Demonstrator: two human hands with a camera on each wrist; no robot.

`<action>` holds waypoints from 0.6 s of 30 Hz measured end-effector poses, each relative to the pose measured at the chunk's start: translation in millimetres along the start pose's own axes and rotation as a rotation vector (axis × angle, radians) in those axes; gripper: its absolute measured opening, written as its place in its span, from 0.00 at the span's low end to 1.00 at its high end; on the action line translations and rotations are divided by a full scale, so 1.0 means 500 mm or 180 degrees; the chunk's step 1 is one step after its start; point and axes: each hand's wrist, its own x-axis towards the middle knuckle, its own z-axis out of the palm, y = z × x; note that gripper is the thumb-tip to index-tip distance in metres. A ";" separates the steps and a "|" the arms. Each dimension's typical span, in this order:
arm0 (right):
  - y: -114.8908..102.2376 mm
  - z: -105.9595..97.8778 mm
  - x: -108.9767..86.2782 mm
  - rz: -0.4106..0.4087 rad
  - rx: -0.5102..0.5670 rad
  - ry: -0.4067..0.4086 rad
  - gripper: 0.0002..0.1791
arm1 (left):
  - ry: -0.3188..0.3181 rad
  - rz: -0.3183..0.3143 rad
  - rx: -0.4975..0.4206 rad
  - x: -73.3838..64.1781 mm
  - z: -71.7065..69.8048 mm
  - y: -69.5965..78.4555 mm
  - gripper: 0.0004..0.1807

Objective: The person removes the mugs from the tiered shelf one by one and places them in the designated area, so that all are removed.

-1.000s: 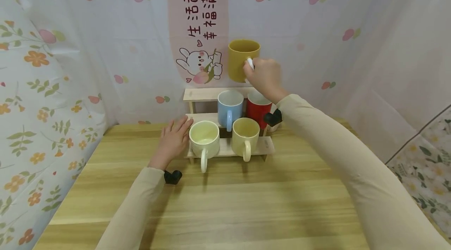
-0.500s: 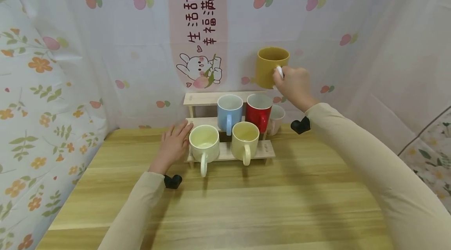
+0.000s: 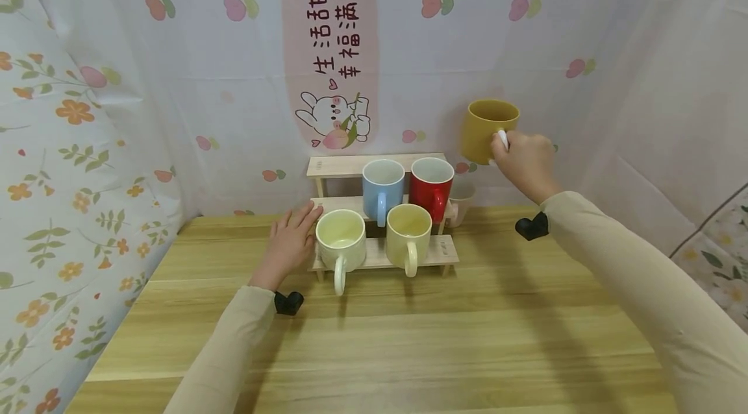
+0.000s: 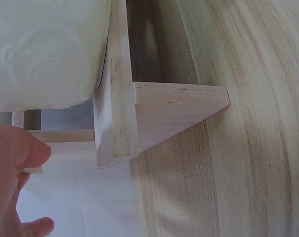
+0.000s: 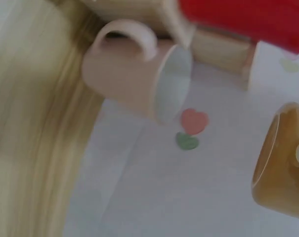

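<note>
My right hand (image 3: 526,164) grips the white handle of a mustard-yellow mug (image 3: 482,135), held upright in the air right of the wooden rack (image 3: 374,166). That mug (image 5: 277,168) also shows in the right wrist view. With fingers extended, my left hand (image 3: 288,245) rests at the rack's left end, beside a pale yellow-green mug (image 3: 341,239). A light yellow mug (image 3: 408,229) shares the bottom tier with it. On the middle tier stand a light blue mug (image 3: 382,190) and a red mug (image 3: 431,183). The rack's top tier bears no mug.
A pale pink mug (image 5: 127,74) stands on the table behind the rack's right end, partly hidden in the head view. Close behind the rack hangs a printed white curtain (image 3: 245,89). The wood-grain table (image 3: 380,349) stretches in front.
My right hand has carried the mustard-yellow mug rightward and lower, from above the rack to beyond its right end. The pink mug has come into sight. My left hand stays at the rack.
</note>
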 end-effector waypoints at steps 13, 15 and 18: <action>0.059 0.023 -0.045 -0.0055 -0.0137 -0.0145 0.25 | 0.0017 -0.0048 0.0040 0.005 0.002 -0.004 0.31; 0.067 0.028 -0.054 -0.0086 -0.0157 -0.0163 0.25 | 0.0011 -0.0042 0.0037 0.005 0.003 -0.003 0.32; 0.076 0.036 -0.067 -0.0079 -0.0168 -0.0179 0.25 | -0.0011 -0.0039 0.0036 0.002 0.005 0.000 0.32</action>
